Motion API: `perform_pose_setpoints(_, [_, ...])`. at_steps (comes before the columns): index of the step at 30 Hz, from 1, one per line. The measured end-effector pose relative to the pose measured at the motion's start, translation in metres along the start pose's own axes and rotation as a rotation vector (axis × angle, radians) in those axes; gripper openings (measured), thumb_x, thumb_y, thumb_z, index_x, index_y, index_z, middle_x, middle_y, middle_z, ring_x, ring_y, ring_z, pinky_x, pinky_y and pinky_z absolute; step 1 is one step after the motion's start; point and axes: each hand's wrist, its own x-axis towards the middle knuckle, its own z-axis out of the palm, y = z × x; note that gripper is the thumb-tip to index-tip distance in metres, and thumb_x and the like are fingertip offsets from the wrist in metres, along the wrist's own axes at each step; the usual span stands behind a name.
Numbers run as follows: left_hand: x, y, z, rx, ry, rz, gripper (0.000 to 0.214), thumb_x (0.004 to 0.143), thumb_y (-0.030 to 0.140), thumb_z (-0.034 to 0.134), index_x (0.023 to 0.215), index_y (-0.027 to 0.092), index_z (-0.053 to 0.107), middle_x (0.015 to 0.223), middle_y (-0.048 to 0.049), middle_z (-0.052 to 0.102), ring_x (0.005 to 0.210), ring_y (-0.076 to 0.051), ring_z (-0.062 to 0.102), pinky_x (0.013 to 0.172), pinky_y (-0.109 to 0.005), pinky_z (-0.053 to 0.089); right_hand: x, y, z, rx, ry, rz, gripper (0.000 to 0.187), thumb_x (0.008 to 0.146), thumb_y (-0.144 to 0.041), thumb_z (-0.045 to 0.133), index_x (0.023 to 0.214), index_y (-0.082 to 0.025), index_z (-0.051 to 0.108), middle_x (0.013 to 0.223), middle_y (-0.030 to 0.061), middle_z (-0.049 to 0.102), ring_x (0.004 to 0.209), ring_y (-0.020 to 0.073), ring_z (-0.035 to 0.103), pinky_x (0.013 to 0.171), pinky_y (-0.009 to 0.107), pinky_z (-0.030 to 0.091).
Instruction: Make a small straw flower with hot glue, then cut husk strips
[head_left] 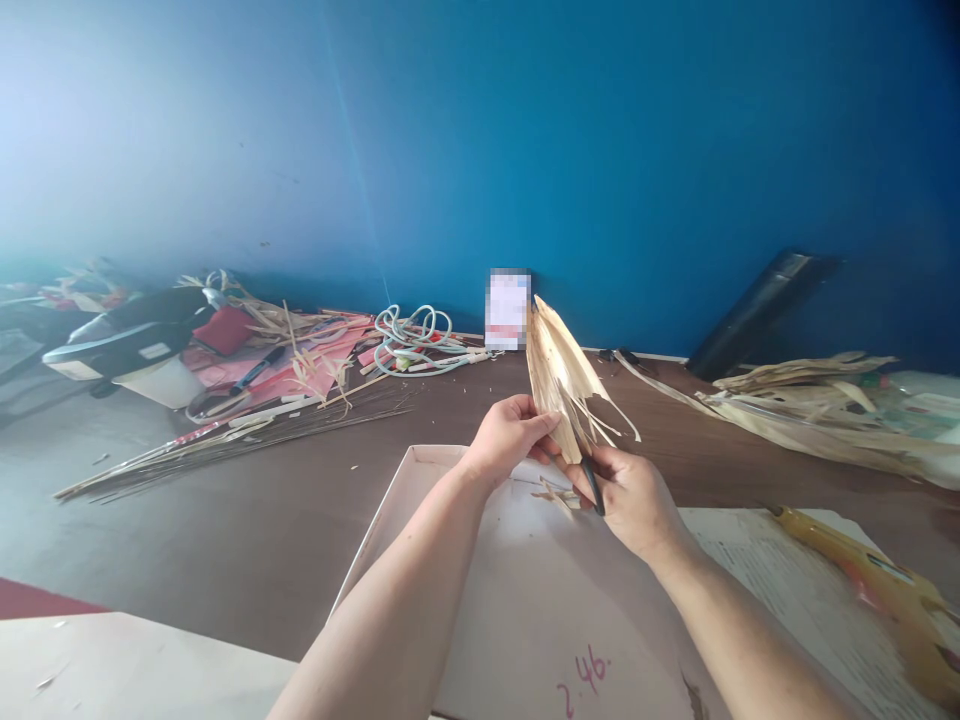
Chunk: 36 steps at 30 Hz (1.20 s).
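A pale dried corn husk point(559, 365), split into ragged strips on its right side, stands upright above the white box lid point(517, 590). My left hand point(514, 435) is closed on its lower part, thumb in front. Close by on the right, my right hand point(630, 495) is closed around black-handled scissors point(592, 487), held at the husk's lower edge. The blades are hidden behind the husk and fingers. Small husk scraps point(555, 494) lie on the lid under my hands.
A phone point(508, 310) leans against the blue wall. Left are a coiled pale cord point(416, 335), thin sticks point(247, 430), pink sheets point(322, 365) and a black bag point(142, 335). Right are more husks point(810, 410), a black tube point(757, 310) and a yellow glue gun point(862, 560) on paper.
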Motion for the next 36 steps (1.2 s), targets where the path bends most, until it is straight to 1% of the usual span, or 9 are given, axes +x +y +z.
perform_pose_setpoints(3, [0.0004,-0.0007,0.0003,-0.009,-0.002,-0.004,0.016,0.075,0.025,0.067,0.079,0.012,0.058,0.064,-0.0009,0.06,0.051,-0.009,0.058,0.042,-0.017,0.046,-0.0002,-0.0006,0.0004,-0.002,-0.001,-0.004,0.017,0.074,-0.03,0.062,0.083,-0.017,0.07,0.052,-0.0036,0.053,0.053,0.0131,0.045,0.049,0.022,0.035])
perform_pose_setpoints(7, [0.0006,-0.0015,0.0001,-0.015,-0.004,-0.004,0.016,0.075,0.025,0.067,0.08,0.012,0.059,0.065,-0.0012,0.061,0.051,-0.009,0.058,0.043,-0.018,0.047,-0.0004,-0.0014,0.0008,0.011,0.003,-0.008,0.016,0.074,-0.03,0.063,0.081,-0.017,0.069,0.052,-0.0039,0.053,0.052,0.0129,0.044,0.049,0.022,0.036])
perform_pose_setpoints(11, [0.0009,-0.0023,-0.0003,-0.017,-0.005,0.0,0.018,0.075,0.026,0.068,0.081,0.012,0.059,0.067,-0.0018,0.061,0.052,-0.009,0.059,0.043,-0.018,0.047,-0.0003,-0.0016,0.0015,0.019,-0.002,-0.006,0.017,0.074,-0.032,0.063,0.081,-0.018,0.069,0.052,-0.0038,0.054,0.052,0.013,0.045,0.048,0.022,0.035])
perform_pose_setpoints(17, [0.0005,-0.0001,0.0007,-0.018,-0.003,-0.017,0.013,0.076,0.022,0.065,0.08,0.012,0.058,0.064,-0.0016,0.061,0.052,-0.009,0.059,0.044,-0.018,0.047,0.0005,-0.0004,0.0026,0.004,0.0,-0.001,0.021,0.074,-0.037,0.063,0.078,-0.017,0.067,0.053,-0.0028,0.053,0.051,0.0134,0.046,0.048,0.023,0.036])
perform_pose_setpoints(21, [-0.0001,0.0009,0.0011,0.007,-0.011,-0.021,0.014,0.075,0.024,0.066,0.078,0.013,0.058,0.06,-0.0012,0.06,0.05,-0.009,0.057,0.042,-0.017,0.044,0.0023,0.0013,0.0031,0.028,0.011,-0.009,0.018,0.073,-0.033,0.062,0.08,-0.017,0.067,0.055,-0.0023,0.055,0.053,0.0138,0.047,0.05,0.023,0.038])
perform_pose_setpoints(26, [-0.0008,-0.0007,0.0011,0.064,-0.021,0.01,0.018,0.073,0.028,0.068,0.072,0.014,0.055,0.048,0.0028,0.052,0.041,-0.006,0.047,0.038,-0.016,0.037,0.004,0.0042,0.0021,0.041,0.024,-0.034,0.015,0.072,-0.027,0.061,0.08,-0.018,0.068,0.054,-0.0033,0.053,0.054,0.0138,0.048,0.052,0.023,0.039])
perform_pose_setpoints(31, [-0.0016,-0.0003,0.002,0.046,-0.02,-0.008,0.016,0.074,0.026,0.067,0.074,0.014,0.056,0.053,0.0009,0.056,0.046,-0.008,0.052,0.04,-0.017,0.04,0.0035,0.0033,0.0016,0.061,0.016,-0.03,0.018,0.072,-0.026,0.06,0.086,-0.018,0.068,0.056,-0.0037,0.054,0.054,0.0129,0.046,0.052,0.023,0.037])
perform_pose_setpoints(36, [-0.0018,-0.0007,0.0014,0.046,-0.025,0.001,0.019,0.073,0.029,0.069,0.075,0.014,0.057,0.055,0.0004,0.057,0.047,-0.009,0.053,0.041,-0.017,0.041,0.0026,0.002,0.0018,0.05,0.002,-0.029,0.015,0.072,-0.025,0.057,0.082,-0.019,0.067,0.055,-0.0031,0.052,0.053,0.0135,0.046,0.051,0.024,0.036])
